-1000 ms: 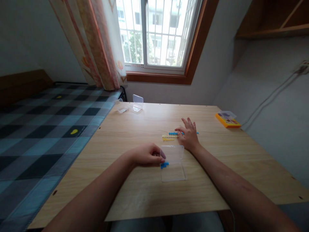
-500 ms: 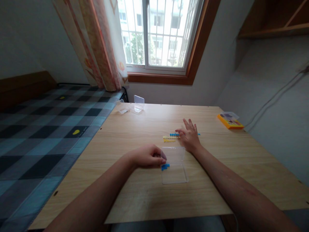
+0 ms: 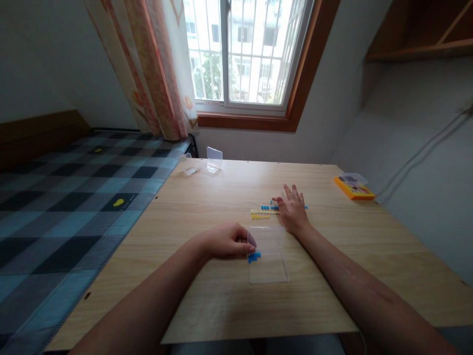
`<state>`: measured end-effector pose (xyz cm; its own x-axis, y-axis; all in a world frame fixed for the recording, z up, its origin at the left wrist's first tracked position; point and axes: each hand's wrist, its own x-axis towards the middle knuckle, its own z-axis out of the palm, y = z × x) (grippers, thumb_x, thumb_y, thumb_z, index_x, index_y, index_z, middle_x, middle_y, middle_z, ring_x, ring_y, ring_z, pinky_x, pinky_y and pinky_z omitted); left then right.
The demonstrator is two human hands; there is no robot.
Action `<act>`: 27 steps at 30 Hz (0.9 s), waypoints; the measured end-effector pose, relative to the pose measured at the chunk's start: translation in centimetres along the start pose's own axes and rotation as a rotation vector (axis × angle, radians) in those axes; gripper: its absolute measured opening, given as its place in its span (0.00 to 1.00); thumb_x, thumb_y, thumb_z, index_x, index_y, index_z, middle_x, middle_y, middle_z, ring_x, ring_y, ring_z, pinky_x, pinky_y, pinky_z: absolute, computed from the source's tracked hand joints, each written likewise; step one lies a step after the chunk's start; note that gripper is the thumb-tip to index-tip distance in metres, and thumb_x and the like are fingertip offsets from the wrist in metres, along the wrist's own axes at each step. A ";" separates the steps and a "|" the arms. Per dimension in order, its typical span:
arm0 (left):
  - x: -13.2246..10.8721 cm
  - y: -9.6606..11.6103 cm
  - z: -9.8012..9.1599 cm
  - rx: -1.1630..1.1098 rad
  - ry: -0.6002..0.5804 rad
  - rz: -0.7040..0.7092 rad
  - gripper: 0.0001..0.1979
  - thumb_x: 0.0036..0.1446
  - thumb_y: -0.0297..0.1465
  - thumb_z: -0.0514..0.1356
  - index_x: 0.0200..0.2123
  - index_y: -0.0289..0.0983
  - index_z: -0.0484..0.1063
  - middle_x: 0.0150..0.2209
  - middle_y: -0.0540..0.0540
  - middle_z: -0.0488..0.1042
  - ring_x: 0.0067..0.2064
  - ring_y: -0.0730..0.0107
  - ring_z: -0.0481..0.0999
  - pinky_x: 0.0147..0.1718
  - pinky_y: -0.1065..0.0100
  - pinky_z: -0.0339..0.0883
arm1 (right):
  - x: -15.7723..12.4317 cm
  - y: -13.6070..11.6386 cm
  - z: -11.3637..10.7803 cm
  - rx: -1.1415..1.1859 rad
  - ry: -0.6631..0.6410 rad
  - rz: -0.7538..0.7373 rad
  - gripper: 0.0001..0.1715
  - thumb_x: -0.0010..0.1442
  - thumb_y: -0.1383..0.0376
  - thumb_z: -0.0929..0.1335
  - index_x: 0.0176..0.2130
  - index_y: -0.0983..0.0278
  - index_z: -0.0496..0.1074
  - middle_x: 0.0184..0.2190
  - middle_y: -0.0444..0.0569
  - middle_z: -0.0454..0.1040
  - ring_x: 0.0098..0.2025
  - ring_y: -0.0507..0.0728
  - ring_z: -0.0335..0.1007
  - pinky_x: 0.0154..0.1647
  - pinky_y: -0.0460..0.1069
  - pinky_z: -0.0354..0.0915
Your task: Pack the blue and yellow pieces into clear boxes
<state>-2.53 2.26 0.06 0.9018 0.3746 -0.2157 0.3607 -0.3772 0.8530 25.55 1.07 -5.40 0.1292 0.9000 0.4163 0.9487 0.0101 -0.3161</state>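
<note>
My left hand (image 3: 233, 240) is closed on the left side of a clear plastic box (image 3: 271, 278), its thumb and fingers pinching near the hinge. The box lies opened flat, and a few blue pieces (image 3: 254, 257) sit in the left corner of its near half. Beyond it, my right hand (image 3: 293, 211) has its fingers spread over a row of small blue blocks (image 3: 265, 207), covering part of the row. One small blue block (image 3: 271, 202) stands out of line by the thumb tip. Nearer than the blue row lie a pale yellow row (image 3: 258, 211) and a yellow row (image 3: 259, 217).
Two clear plastic cases, one open case (image 3: 213, 166) and another case (image 3: 190, 170), stand at the table's far left corner. A yellow box (image 3: 354, 190) with a clear lid is at the far right. A bed with a checked cover (image 3: 111, 217) borders the table's left edge.
A small blue block has come out of the row beside my right thumb, leaving a gap. My left hand keeps its hold on the box. The view has shifted slightly.
</note>
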 end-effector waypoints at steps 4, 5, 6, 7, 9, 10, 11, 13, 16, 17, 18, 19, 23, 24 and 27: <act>0.0 0.0 0.0 0.030 0.006 0.004 0.21 0.60 0.46 0.63 0.43 0.34 0.83 0.35 0.44 0.83 0.34 0.65 0.76 0.32 0.69 0.65 | 0.0 -0.1 0.1 0.017 -0.013 -0.003 0.34 0.76 0.53 0.52 0.51 0.57 0.82 0.73 0.50 0.56 0.76 0.68 0.39 0.73 0.70 0.38; 0.0 0.0 0.0 0.031 0.005 0.008 0.21 0.61 0.46 0.63 0.44 0.35 0.83 0.35 0.44 0.83 0.34 0.66 0.76 0.32 0.69 0.65 | 0.0 -0.1 0.1 0.023 -0.015 0.003 0.34 0.76 0.53 0.52 0.50 0.58 0.82 0.73 0.50 0.56 0.76 0.68 0.38 0.73 0.70 0.38; 0.0 0.0 0.0 0.028 0.003 0.011 0.21 0.61 0.46 0.63 0.44 0.35 0.83 0.36 0.44 0.83 0.34 0.66 0.76 0.32 0.70 0.65 | 0.0 0.0 0.1 0.031 -0.014 0.010 0.34 0.76 0.53 0.52 0.50 0.58 0.83 0.73 0.51 0.56 0.76 0.68 0.38 0.73 0.70 0.37; 0.0 0.0 0.0 0.025 0.002 0.014 0.21 0.61 0.47 0.63 0.44 0.34 0.83 0.36 0.44 0.83 0.34 0.66 0.77 0.32 0.70 0.65 | 0.0 0.0 0.1 0.040 -0.012 0.020 0.34 0.75 0.53 0.53 0.49 0.59 0.83 0.73 0.51 0.56 0.76 0.69 0.38 0.73 0.71 0.37; 0.0 0.1 0.0 0.023 0.006 0.013 0.21 0.61 0.47 0.63 0.43 0.34 0.83 0.36 0.44 0.83 0.34 0.66 0.77 0.32 0.70 0.65 | 0.1 0.3 0.0 0.064 -0.002 0.050 0.35 0.75 0.53 0.52 0.49 0.61 0.83 0.73 0.53 0.57 0.76 0.69 0.37 0.73 0.71 0.36; -0.1 0.1 0.0 0.027 0.009 0.011 0.21 0.61 0.47 0.63 0.43 0.34 0.83 0.36 0.44 0.83 0.34 0.66 0.77 0.32 0.70 0.65 | 0.1 0.5 -0.1 0.077 0.010 0.070 0.36 0.75 0.53 0.52 0.49 0.61 0.83 0.73 0.54 0.57 0.76 0.69 0.37 0.73 0.71 0.36; -0.1 0.2 0.0 0.033 0.010 0.008 0.21 0.61 0.46 0.63 0.43 0.34 0.83 0.36 0.43 0.83 0.34 0.66 0.77 0.32 0.70 0.65 | 0.2 0.8 -0.2 0.091 0.025 0.091 0.36 0.75 0.53 0.52 0.49 0.61 0.83 0.73 0.54 0.57 0.76 0.69 0.38 0.73 0.72 0.37; -0.1 0.2 0.0 0.043 0.009 0.001 0.21 0.61 0.46 0.63 0.43 0.34 0.83 0.36 0.43 0.83 0.34 0.65 0.77 0.32 0.69 0.65 | 0.4 1.3 -0.5 0.113 0.059 0.126 0.36 0.75 0.52 0.51 0.51 0.59 0.82 0.73 0.53 0.57 0.76 0.69 0.38 0.72 0.72 0.38; -0.1 0.2 0.0 0.034 0.007 -0.004 0.20 0.61 0.45 0.63 0.44 0.34 0.83 0.36 0.43 0.83 0.34 0.65 0.77 0.33 0.69 0.66 | 0.8 1.8 -1.0 0.111 0.056 0.127 0.36 0.75 0.51 0.50 0.52 0.57 0.82 0.73 0.51 0.56 0.76 0.69 0.38 0.72 0.73 0.38; -0.1 0.2 0.0 0.028 0.007 -0.001 0.20 0.60 0.45 0.64 0.44 0.34 0.83 0.36 0.43 0.83 0.34 0.65 0.77 0.33 0.69 0.66 | 0.9 1.9 -1.2 0.104 0.033 0.116 0.36 0.75 0.52 0.51 0.52 0.56 0.82 0.73 0.51 0.56 0.76 0.69 0.37 0.72 0.73 0.37; -0.1 0.1 0.0 0.019 0.008 0.003 0.20 0.60 0.45 0.64 0.43 0.34 0.83 0.36 0.43 0.83 0.34 0.65 0.77 0.33 0.69 0.66 | 1.0 2.0 -1.2 0.096 0.006 0.101 0.35 0.75 0.52 0.51 0.50 0.56 0.83 0.73 0.51 0.57 0.76 0.70 0.37 0.72 0.73 0.37; 0.0 0.0 0.1 0.009 0.008 0.006 0.20 0.60 0.45 0.64 0.43 0.34 0.83 0.36 0.43 0.83 0.34 0.65 0.77 0.33 0.69 0.66 | 1.0 2.0 -1.3 0.088 -0.020 0.086 0.35 0.75 0.53 0.52 0.49 0.56 0.83 0.73 0.51 0.57 0.76 0.70 0.36 0.72 0.73 0.36; 0.0 -0.1 0.1 -0.011 0.002 0.002 0.21 0.60 0.46 0.63 0.43 0.34 0.83 0.36 0.43 0.83 0.34 0.66 0.77 0.32 0.69 0.66 | 1.1 2.0 -1.2 0.033 -0.057 0.063 0.30 0.75 0.58 0.55 0.46 0.56 0.84 0.73 0.52 0.57 0.76 0.70 0.39 0.71 0.74 0.38; 0.0 -0.1 0.1 -0.005 0.002 0.002 0.21 0.61 0.46 0.63 0.43 0.34 0.83 0.36 0.43 0.83 0.34 0.66 0.77 0.33 0.70 0.65 | 1.1 2.1 -1.2 0.009 -0.055 0.062 0.27 0.74 0.58 0.57 0.47 0.57 0.83 0.73 0.53 0.57 0.76 0.71 0.39 0.71 0.74 0.39; 0.0 0.0 0.1 0.011 0.008 0.003 0.20 0.61 0.45 0.63 0.44 0.33 0.83 0.37 0.43 0.84 0.35 0.66 0.77 0.33 0.70 0.65 | 1.3 2.7 -1.2 -0.049 -0.035 0.094 0.20 0.70 0.59 0.63 0.44 0.60 0.84 0.72 0.55 0.59 0.75 0.72 0.40 0.70 0.74 0.39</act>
<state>-2.53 2.16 0.04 0.9009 0.3801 -0.2097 0.3609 -0.3874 0.8483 28.64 1.76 -4.66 0.2089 0.9105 0.3569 0.9461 -0.0957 -0.3095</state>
